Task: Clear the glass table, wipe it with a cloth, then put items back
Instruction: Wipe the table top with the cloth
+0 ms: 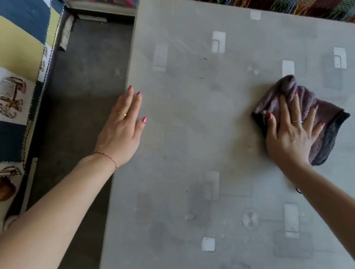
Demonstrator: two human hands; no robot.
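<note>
While your right hand (289, 135) lies flat with its fingers spread on the crumpled purple terry cloth (318, 115), you are in the wiping step: nothing stands on the part of the pale grey glass table top (194, 132) that shows, so the clearing looks done, and the putting back is yet to come. The hand presses the cloth down rather than clutching it; the fingers are straight, and the cloth bulges out beyond the fingertips and to the hand's right, touching the glass underneath. To the left of that hand the glass shows smears and small specks, so your next move, as I judge it, calls for a firm sweep leftward across that stretch with the palm kept flat. Well apart on that side, your left hand (124, 130) rests open on the table's left edge, fingers straight, steadying it and holding nothing.
</note>
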